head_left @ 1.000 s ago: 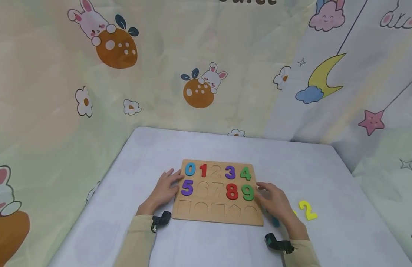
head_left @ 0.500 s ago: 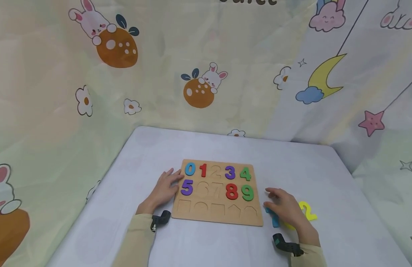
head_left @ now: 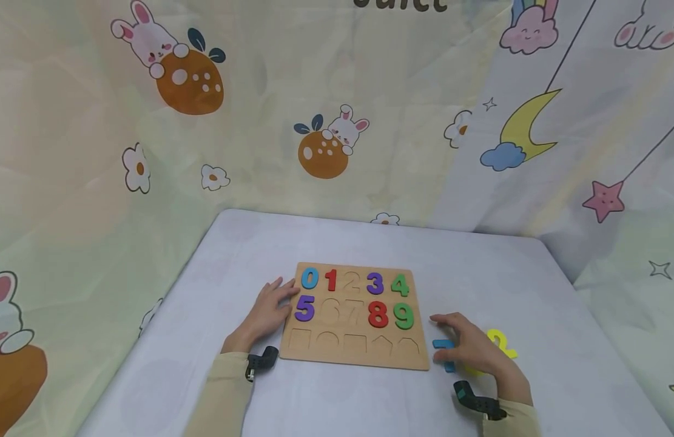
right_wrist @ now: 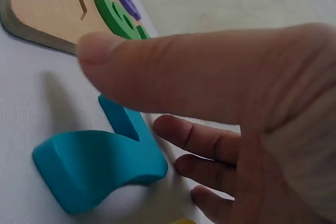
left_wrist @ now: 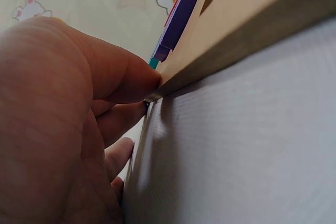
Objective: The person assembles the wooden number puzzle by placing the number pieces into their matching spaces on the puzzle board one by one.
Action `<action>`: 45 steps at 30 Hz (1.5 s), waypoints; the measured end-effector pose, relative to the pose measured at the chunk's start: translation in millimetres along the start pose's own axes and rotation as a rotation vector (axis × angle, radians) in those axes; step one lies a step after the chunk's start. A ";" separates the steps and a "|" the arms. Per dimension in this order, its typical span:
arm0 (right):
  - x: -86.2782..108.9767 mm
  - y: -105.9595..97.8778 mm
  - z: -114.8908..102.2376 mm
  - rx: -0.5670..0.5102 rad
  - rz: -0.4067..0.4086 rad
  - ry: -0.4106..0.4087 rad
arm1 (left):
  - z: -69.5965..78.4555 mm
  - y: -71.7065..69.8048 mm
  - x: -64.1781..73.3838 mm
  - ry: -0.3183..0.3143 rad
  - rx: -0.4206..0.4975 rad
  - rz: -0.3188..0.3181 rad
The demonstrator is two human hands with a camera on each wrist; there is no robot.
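A wooden number board [head_left: 337, 328] lies on the white table, its several number pieces standing in two rows. The places for 2, 6 and 7 show only carved outlines. My left hand [head_left: 267, 309] rests at the board's left edge, thumb and fingertips touching it. Beside the board's right edge, my right hand [head_left: 475, 346] hovers over a blue 7 [head_left: 443, 344], thumb and fingers spread apart. In the right wrist view, the thumb passes above the blue 7 [right_wrist: 89, 156], which lies on the cloth with nothing gripping it.
A yellow 2 [head_left: 496, 334] lies to the right, partly behind my right hand. Another yellow piece [head_left: 472, 370] peeks out beneath that hand, mostly hidden. A printed cloth backdrop [head_left: 402, 152] rises behind the table's far edge.
My right hand has drawn away from the board's right edge, moving right and toward me, to the blue 7. My left hand stays at the board's left edge.
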State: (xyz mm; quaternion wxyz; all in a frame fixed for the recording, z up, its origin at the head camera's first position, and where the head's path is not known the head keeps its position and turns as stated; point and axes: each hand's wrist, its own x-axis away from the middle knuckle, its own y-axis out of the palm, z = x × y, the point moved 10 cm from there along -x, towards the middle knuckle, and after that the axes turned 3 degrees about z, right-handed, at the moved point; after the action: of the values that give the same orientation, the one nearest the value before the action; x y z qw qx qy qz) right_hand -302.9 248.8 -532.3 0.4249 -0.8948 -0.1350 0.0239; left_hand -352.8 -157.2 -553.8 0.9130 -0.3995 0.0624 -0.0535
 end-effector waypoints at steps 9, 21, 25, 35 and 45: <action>0.0 6.1 -1.0 0.011 -0.047 0.014 | -0.5 -1.1 -0.3 -0.003 -0.001 0.004; 2.3 1.0 0.2 0.057 -0.023 0.024 | -3.3 0.5 -1.2 -0.020 0.013 0.007; 8.5 -0.6 0.6 0.019 -0.068 0.007 | -4.6 2.7 -1.3 -0.027 0.009 0.001; 12.1 -3.1 -0.8 -0.009 -0.084 -0.049 | -6.3 3.3 -0.9 -0.046 0.009 -0.004; 5.5 -3.4 2.9 0.084 0.013 0.026 | -1.6 1.2 0.0 -0.032 0.017 -0.007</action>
State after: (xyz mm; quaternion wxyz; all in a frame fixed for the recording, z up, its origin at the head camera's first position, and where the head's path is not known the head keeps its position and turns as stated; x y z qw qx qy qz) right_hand -298.9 254.5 -531.2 0.4636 -0.8773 -0.1225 0.0206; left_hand -353.0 -157.6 -555.8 0.9170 -0.3929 0.0460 -0.0510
